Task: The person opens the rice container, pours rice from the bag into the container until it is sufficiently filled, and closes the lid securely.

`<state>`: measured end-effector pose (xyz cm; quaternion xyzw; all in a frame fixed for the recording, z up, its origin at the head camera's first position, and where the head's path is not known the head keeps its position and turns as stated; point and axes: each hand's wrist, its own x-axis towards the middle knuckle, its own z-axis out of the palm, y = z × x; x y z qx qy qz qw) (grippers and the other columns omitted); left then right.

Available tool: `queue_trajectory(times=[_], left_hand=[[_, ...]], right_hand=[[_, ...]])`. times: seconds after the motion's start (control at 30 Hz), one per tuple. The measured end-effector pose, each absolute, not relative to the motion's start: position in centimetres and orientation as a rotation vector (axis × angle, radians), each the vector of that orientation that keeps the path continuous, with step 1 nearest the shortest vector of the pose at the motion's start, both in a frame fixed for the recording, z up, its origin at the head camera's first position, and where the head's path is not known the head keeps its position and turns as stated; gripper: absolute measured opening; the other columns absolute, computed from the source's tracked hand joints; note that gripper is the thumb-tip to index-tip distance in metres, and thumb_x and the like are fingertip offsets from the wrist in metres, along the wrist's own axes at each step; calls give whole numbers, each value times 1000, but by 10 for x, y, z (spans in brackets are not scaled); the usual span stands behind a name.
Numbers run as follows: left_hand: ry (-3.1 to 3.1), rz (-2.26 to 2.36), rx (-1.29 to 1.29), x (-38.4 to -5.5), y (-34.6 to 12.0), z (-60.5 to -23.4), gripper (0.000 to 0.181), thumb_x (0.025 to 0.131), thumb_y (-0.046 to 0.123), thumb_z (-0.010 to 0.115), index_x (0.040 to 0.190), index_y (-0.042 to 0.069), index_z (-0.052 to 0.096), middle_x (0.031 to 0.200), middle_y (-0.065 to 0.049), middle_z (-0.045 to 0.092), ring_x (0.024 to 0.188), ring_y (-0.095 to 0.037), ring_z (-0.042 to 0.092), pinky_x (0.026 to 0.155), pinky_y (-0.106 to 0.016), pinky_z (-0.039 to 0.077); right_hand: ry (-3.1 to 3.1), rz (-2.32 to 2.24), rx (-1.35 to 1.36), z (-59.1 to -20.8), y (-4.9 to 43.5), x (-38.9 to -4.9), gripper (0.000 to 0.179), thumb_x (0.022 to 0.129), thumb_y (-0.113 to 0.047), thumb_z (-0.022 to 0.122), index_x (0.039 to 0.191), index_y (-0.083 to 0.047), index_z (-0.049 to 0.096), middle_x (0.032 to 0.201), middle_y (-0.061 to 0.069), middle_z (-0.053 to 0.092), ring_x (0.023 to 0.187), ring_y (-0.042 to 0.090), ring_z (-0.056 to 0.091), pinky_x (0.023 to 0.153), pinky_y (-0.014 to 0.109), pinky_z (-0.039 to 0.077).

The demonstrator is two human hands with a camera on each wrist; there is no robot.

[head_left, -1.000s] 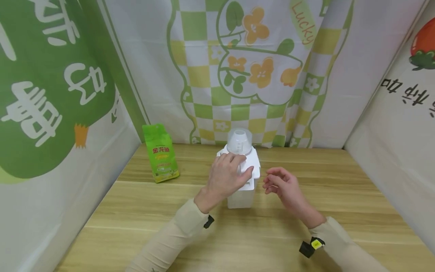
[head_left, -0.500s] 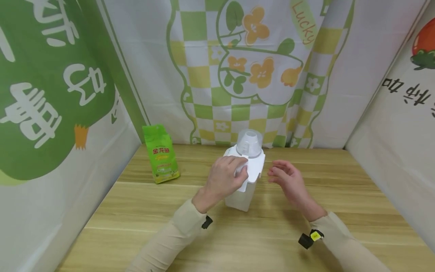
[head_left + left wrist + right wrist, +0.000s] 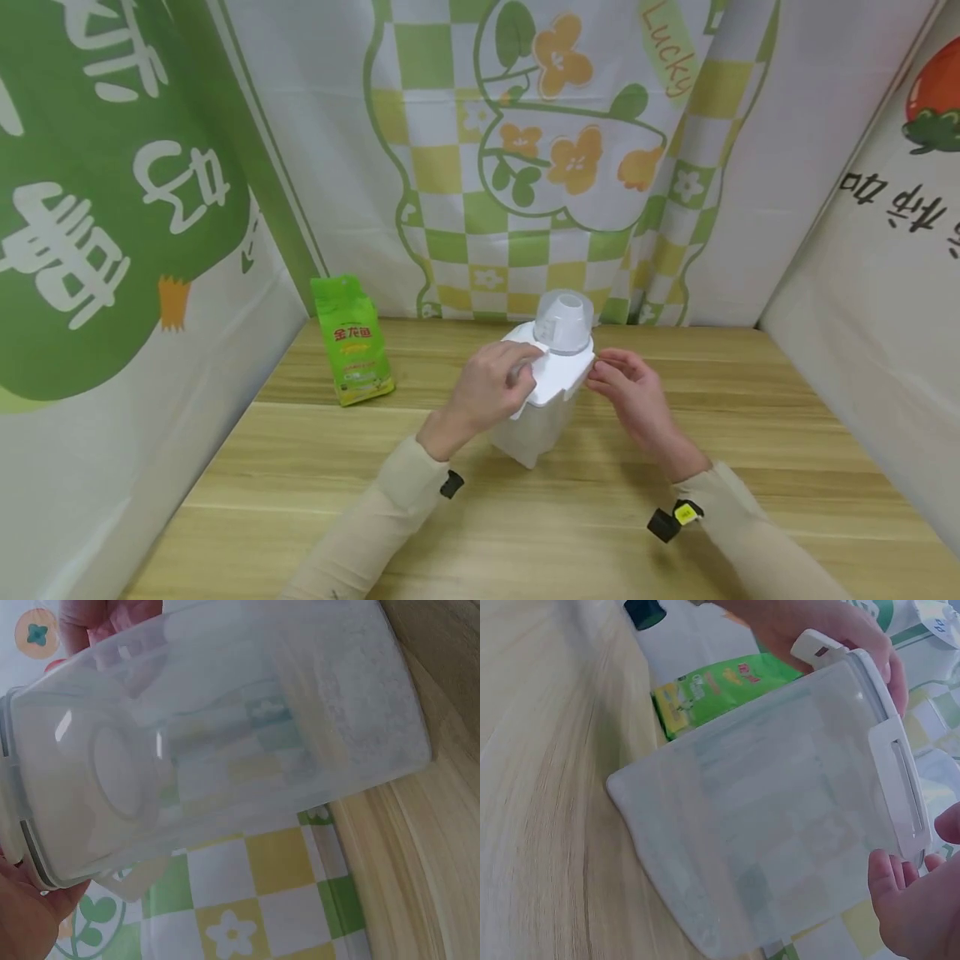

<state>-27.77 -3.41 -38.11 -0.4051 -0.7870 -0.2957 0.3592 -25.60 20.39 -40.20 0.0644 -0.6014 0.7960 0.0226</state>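
One wooden tabletop (image 3: 525, 542) — tilted container (image 3: 557, 379), printed backdrop (image 3: 570, 187).

On my feed I saw a tall, cloudy, smooth-plastic box (image 3: 727, 810), its white plastic lid (image 3: 562, 372), a faintly glossy green packet (image 3: 354, 337) and a smooth, brown wood-grained tabletop (image 3: 750, 400).

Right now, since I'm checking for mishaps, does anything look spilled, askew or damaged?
The raised latch on the container lid, by the left hand, looks odd: it sticks outward, while the flat latch near the right hand lies against the container. I see no spill or damage.
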Motion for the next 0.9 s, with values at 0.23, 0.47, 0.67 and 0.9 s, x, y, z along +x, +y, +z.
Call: queue_trajectory(times=[0.23, 0.47, 0.67, 0.9], left_hand=[[-2006, -818, -1098, -286, -40, -382, 23, 86, 8, 55, 103, 6, 70, 98, -7, 74, 86, -18, 69, 78, -31, 56], [-2023, -848, -1142, -292, -46, -382, 23, 87, 7, 56, 105, 7, 70, 99, -7, 74, 88, -18, 68, 80, -31, 56], [-2089, -908, -1156, -294, -51, -382, 24, 86, 6, 55, 105, 6, 70, 99, -8, 73, 81, -14, 62, 71, -26, 54], [-2109, -934, -1144, -295, -52, -382, 24, 88, 7, 55, 106, 6, 70, 101, -8, 73, 82, -14, 63, 71, -25, 54]], right_hand=[[-1698, 2632, 127, -398, 199, -255, 8, 98, -7, 58, 106, -7, 59, 98, 0, 66, 92, 12, 69, 90, 26, 56], [-1628, 2727, 62, -399, 195, -257, 8, 97, -8, 60, 105, -9, 60, 99, 1, 66, 92, 13, 67, 91, 27, 56], [-1598, 2783, 51, -405, 194, -256, 5, 96, -10, 62, 93, -13, 65, 90, -1, 66, 84, 12, 67, 82, 25, 58], [-1602, 2760, 43, -406, 192, -256, 9, 95, -7, 63, 90, -14, 65, 88, -1, 66, 80, 12, 67, 77, 24, 58]])
